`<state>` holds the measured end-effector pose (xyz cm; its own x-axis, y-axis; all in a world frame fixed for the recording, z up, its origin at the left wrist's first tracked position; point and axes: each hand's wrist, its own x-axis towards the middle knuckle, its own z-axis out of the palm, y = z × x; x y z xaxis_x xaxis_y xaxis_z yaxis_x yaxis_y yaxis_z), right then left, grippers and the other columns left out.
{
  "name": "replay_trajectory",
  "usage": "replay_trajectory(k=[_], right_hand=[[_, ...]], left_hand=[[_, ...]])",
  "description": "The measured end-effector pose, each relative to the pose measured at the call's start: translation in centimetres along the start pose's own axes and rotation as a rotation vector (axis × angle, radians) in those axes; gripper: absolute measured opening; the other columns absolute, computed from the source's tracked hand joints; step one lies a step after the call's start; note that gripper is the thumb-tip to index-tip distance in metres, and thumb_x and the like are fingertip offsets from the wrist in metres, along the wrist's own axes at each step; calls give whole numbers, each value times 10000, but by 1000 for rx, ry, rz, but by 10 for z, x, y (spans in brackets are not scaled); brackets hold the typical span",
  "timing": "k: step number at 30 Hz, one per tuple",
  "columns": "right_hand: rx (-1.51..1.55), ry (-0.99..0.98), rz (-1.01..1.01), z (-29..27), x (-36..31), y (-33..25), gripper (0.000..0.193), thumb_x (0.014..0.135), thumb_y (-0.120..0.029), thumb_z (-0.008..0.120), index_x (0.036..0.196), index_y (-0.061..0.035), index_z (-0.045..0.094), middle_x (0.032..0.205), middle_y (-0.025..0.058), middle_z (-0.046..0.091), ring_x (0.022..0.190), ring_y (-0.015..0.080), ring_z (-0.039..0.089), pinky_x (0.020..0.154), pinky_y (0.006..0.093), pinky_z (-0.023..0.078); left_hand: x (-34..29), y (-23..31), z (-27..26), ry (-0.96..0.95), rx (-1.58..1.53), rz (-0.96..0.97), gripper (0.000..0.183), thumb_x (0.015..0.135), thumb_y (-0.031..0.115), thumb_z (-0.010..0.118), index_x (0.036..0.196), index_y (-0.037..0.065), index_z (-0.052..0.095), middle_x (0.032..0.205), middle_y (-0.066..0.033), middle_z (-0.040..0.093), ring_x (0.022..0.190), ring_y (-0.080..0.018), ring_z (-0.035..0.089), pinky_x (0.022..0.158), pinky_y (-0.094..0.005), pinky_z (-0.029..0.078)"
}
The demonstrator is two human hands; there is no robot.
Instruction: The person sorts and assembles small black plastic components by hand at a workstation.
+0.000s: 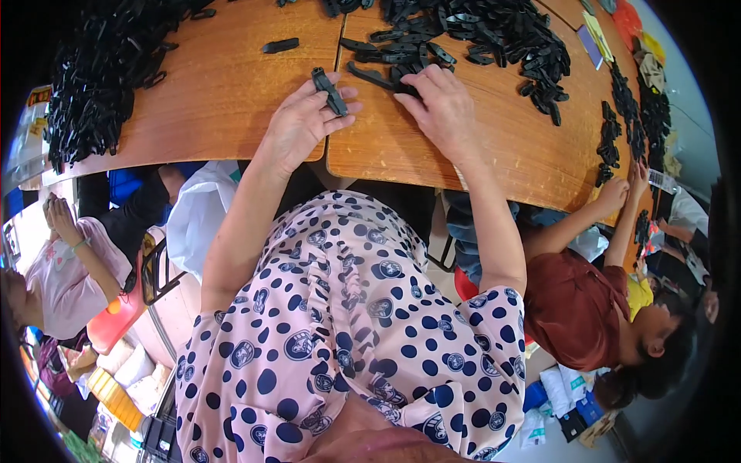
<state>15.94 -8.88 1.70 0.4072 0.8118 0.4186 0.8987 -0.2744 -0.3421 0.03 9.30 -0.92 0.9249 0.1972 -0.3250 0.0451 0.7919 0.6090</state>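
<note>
Two bare hands work at the near edge of a wooden counter (pixel 231 100), reached over a pink dress with dark blue dots (pixel 347 324). Left hand (pixel 297 123) has its grip clenched on a black plastic clip (pixel 329 91), pinched between thumb and fingers and held just above the counter. Right hand (pixel 444 108) lies palm down, fingertips touching loose black clips (pixel 386 73) at the edge of a large heap (pixel 486 35); whether its grip has closed on any piece I cannot tell. One lone clip (pixel 279 45) lies apart, farther back on the left board. Another dark heap (pixel 100 77) covers the far left corner. Beside the right arm, a person in a rust-red shirt (pixel 575 305) reaches to a strip of clips (pixel 617 127).
</note>
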Motion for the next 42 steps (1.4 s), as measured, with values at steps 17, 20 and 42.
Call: replay_trajectory(k=[17, 20, 42], right_hand=[[173, 158, 164, 12, -4, -40, 166, 756, -9, 668, 906, -12, 597, 850, 119, 611, 730, 280, 620, 597, 348, 501], [113, 231, 9, 18, -5, -46, 217, 726, 22, 657, 938, -2, 615, 881, 124, 617, 771, 271, 629, 627, 336, 520], [272, 2, -114, 11, -14, -72, 388, 697, -63, 693, 1056, 23, 573, 1050, 119, 544, 920, 270, 579, 793, 336, 507]], left_hand=[[-1, -11, 22, 9, 203, 62, 344, 956, 111, 499, 1281, 6, 459, 1163, -149, 590, 1088, -256, 591, 926, -346, 480], [-1, -15, 25, 12, 176, 67, 300, 949, 87, 500, 1242, 22, 493, 1149, -99, 586, 1072, -209, 583, 925, -340, 483], [-15, -20, 26, 208, 141, 106, 230, 973, 177, 481, 1136, 25, 540, 1112, -98, 619, 996, -151, 591, 874, -298, 490]])
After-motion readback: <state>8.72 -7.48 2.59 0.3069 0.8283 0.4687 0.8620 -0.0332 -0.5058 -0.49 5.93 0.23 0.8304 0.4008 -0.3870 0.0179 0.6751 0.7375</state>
